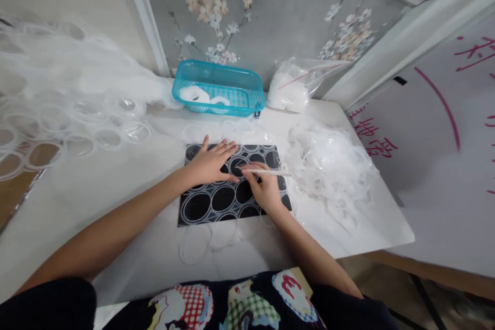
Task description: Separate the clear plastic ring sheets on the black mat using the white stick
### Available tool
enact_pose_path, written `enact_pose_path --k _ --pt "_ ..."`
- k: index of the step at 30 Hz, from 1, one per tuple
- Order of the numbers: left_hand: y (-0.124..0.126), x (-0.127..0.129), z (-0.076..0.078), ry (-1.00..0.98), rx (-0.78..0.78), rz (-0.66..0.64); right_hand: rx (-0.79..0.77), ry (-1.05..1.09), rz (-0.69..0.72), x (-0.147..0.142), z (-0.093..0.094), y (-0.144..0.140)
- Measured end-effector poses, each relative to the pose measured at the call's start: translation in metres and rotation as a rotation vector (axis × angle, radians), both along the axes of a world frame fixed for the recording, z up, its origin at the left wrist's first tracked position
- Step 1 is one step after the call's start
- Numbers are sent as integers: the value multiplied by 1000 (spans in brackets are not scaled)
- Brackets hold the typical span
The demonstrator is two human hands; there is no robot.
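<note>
- The right hand [265, 185], near the middle of the frame, was closed on a slim white stick [266, 171], pinched between thumb and fingers.
- That stick lay almost level, its tip pointing left toward the other hand; from where I stood I couldn't tell whether the tip touched anything.
- The left hand [212, 162], just left of centre, rested palm down with its fingers apart and its thumb reaching toward the stick.
- Under both hands, at the centre of the frame, was a clear film [193, 247] marked with rows of pale rings, spread over a black panel [196, 208] and running past its lower and upper edges.
- Just right of the panel, a loose heap of crumpled clear scraps [332, 160] covered much of the white table [116, 175].
- Above the hands, at upper centre, stood a teal basket [240, 82] with a few white rings [193, 94] inside.
- Beside it, to the right, sat a clear bag [290, 90] with something white in it.
- Across the upper left rose a big pile of ringed film [77, 103].
- Behind the basket, a grey panel [286, 5] showed painted blossoms.
- At the right edge leaned a whiteboard [425, 191] with pink writing.
- At the bottom of the frame I saw the worker's brightly patterned dark clothing [240, 304].
</note>
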State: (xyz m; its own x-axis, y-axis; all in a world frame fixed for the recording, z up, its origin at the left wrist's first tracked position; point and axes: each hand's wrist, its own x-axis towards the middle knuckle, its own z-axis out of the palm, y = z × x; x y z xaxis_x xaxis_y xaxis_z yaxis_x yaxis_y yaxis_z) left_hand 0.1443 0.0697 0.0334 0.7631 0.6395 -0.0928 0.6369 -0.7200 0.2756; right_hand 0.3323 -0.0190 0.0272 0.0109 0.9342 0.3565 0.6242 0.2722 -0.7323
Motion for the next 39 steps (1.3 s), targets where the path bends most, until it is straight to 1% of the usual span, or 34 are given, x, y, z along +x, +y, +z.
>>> enact_pose_path --k 2,5,9,13,21,25,28,31,33,35,37,39 --pt "-2 -9 -3 32 8 -44 -71 38 24 -15 -10 -7" --pt "-4 -13 -8 48 15 -51 -105 90 -22 -19 -18 -8" --pt "-4 -13 -13 53 11 -38 -110 143 -40 -14 -18 -7" --pt "-2 -12 -15 49 21 -39 -129 111 -30 -15 -18 -8" --pt "-4 -10 -11 55 17 -21 -153 139 -55 -15 -18 -10" --pt "-4 -10 -8 64 2 -14 -149 58 -48 -16 -16 -11" --pt "-4 -9 -8 69 -6 -10 -99 -54 -47 -17 -19 -16" --pt "-5 -8 -8 65 -9 -12 -10 -233 79 -16 -22 -19" --pt "-6 -7 -8 65 -10 -15 6 -320 158 -15 -22 -17" --pt "-7 -6 -9 73 -15 -17 -23 -331 156 -14 -17 -11" --pt "-7 -6 -9 82 -24 -16 -67 -263 119 -12 -10 -2" --pt "-7 -7 -9 85 -31 -8 -117 -149 102 -12 -4 5"
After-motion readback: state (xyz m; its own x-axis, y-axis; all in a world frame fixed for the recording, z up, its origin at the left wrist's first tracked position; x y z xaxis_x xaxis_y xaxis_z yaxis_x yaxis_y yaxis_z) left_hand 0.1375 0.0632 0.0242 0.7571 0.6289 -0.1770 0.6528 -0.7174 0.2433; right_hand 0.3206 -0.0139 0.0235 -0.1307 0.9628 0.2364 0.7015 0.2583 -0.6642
